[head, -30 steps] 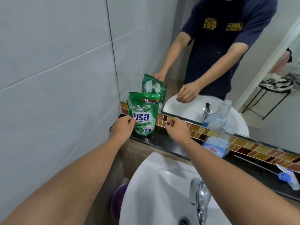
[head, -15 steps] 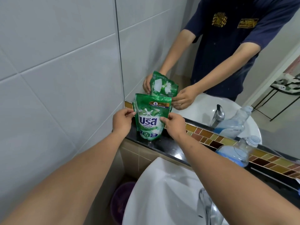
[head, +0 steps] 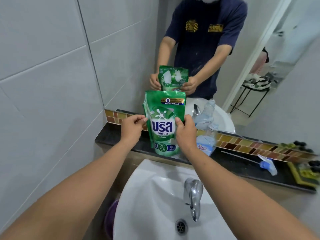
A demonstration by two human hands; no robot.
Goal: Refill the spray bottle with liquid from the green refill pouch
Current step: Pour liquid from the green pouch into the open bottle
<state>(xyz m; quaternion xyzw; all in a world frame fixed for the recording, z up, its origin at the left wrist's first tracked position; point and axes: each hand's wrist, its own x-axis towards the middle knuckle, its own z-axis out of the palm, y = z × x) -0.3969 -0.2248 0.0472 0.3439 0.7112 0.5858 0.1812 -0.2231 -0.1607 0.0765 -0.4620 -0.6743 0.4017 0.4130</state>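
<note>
Green refill pouch [head: 163, 123]: held upright at frame centre, gripped by left hand [head: 132, 126] and right hand [head: 186, 131]; uncapped spray bottle [head: 207, 141] stood on counter [head: 121, 141], nearer the right hand.

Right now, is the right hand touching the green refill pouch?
Touching. The head view shows the right hand gripping the green refill pouch at its right edge, thumb on the front.

The green refill pouch [head: 163, 123] stands upright above the ledge, the uncapped clear spray bottle [head: 207, 142] just beside it.

White sink [head: 155, 196], chrome faucet [head: 193, 196], mirror [head: 259, 23].
</note>
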